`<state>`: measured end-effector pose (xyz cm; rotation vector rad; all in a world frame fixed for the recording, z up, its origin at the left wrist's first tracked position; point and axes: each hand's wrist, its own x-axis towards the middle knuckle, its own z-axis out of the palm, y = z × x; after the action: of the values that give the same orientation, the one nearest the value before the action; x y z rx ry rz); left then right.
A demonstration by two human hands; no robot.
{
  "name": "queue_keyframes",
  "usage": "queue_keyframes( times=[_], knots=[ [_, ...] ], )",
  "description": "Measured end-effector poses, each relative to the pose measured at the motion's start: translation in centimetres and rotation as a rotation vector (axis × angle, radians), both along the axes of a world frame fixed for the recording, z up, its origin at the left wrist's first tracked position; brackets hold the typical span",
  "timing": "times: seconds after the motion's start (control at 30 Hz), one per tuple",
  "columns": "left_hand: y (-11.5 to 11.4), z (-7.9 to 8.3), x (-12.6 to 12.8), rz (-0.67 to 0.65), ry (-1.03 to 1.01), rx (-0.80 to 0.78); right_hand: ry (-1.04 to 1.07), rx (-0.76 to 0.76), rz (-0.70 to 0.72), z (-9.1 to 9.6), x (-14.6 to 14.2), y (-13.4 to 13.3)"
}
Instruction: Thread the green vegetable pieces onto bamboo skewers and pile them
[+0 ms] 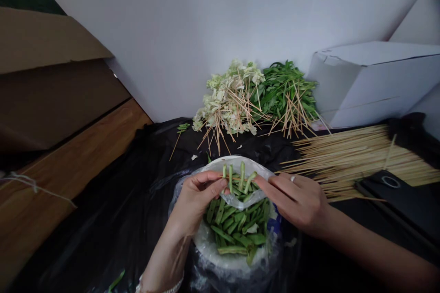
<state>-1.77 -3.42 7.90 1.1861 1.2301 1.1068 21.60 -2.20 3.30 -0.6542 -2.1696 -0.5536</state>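
Note:
Between my two hands a thin wooden skewer lies level, with several cut green bean pieces (242,174) threaded crosswise on it. My left hand (199,192) pinches at the skewer's left end, thumb and forefinger beside the leftmost piece. At the other end, the fingers of my right hand (299,199), which wears a ring, close around the skewer next to the rightmost piece. Directly below is a round container lined with a clear plastic bag (252,199), full of loose cut green beans (237,226). Part of the skewer is hidden by my right fingers.
Skewered pale cabbage-like leaves (223,100) and skewered leafy greens (280,87) are piled against the wall. Bare skewers (343,151) lie at right beside a dark phone-like object (398,197). One bean skewer (178,135) rests on black plastic sheeting (113,219). Boxes flank both sides.

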Motion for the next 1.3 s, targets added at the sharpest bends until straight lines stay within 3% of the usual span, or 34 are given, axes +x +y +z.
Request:
queue_keyframes(
  times=[0.1, 0.23, 0.4, 0.6, 0.73, 0.83, 1.0, 1.1, 1.2, 1.3],
  knots=[
    [-0.5, 0.2, -0.8, 0.007, 0.119, 0.040, -0.009, 0.002, -0.013, 0.0, 0.0, 0.0],
    [-1.9, 0.5, -2.3, 0.033, 0.584, 0.168, 0.007, -0.011, -0.001, 0.1, 0.2, 0.2],
    [-3.3, -0.1, -2.0, -0.129, 1.081, 0.143, 0.005, -0.024, 0.004, 0.3, 0.3, 0.2],
    [-3.1, -0.2, -0.6, -0.236, 1.312, 0.067, -0.008, -0.032, 0.018, 0.2, 0.2, 0.0],
    [-3.6, 0.7, -1.9, -0.335, 1.182, 0.139, 0.001, -0.040, 0.020, 0.3, 0.3, 0.0],
    [-4.2, 2.2, -3.3, -0.415, 1.032, 0.214, 0.007, -0.025, 0.026, 0.5, 0.3, 0.0],
    [-3.6, 4.9, -4.5, -0.573, 0.786, 0.162, 0.024, -0.017, 0.021, 0.6, 0.2, 0.1],
    [-2.2, 4.6, -4.6, -0.458, 0.545, 0.075, 0.042, -0.022, -0.001, 0.5, 0.3, 0.2],
    [-0.7, 2.9, -4.2, -0.234, 0.309, 0.061, 0.053, -0.032, 0.003, 0.5, 0.4, 0.2],
    [0.2, 1.3, -3.8, -0.100, 0.076, 0.055, 0.054, -0.051, 0.028, 0.4, 0.4, 0.2]
  ],
)
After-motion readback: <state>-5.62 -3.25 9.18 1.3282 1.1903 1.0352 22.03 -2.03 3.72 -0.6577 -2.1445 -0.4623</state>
